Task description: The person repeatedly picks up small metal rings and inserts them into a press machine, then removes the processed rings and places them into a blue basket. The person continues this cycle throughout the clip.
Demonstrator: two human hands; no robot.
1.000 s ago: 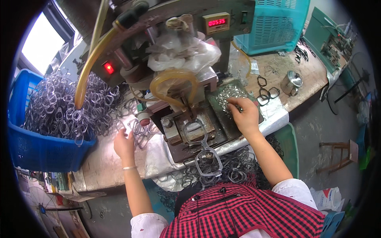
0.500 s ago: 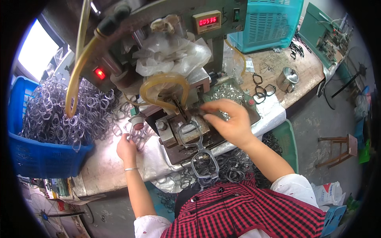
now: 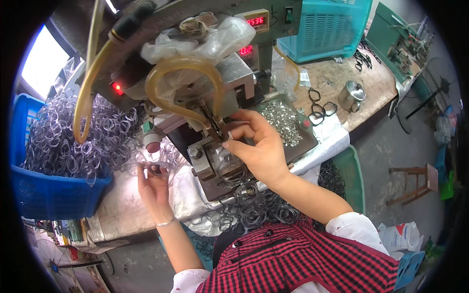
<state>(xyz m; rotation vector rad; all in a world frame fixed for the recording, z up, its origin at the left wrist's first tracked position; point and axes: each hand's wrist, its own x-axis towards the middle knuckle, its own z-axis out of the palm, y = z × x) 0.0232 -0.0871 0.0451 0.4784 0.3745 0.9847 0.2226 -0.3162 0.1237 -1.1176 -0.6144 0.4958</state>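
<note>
My right hand (image 3: pixel 261 151) reaches in under the machine's head (image 3: pixel 215 132), thumb and fingers pinched close to the metal tip. What they hold is too small or too hidden to make out. Just below is the metal fixture block (image 3: pixel 207 166), where a grey translucent eyeglass frame (image 3: pixel 232 171) lies, partly covered by my hand. My left hand (image 3: pixel 155 193) is at the bench left of the machine, its fingers closed on another grey eyeglass frame (image 3: pixel 155 165) among loose ones. A tray of small shiny metal parts (image 3: pixel 281 122) sits right of my right hand.
A blue basket (image 3: pixel 58 190) heaped with grey frames stands at the left. More frames (image 3: pixel 264 207) lie below the bench edge beside a green basket (image 3: pixel 355 180). Dark frames (image 3: pixel 317 110) and a metal cup (image 3: pixel 352 95) rest on the right. Yellow hoses (image 3: pixel 156 73) loop before the machine.
My right hand has moved left and inward to the machine tip. My left hand has turned, its fingers now around a frame. The machine appears shifted slightly left, and a second red display shows.
</note>
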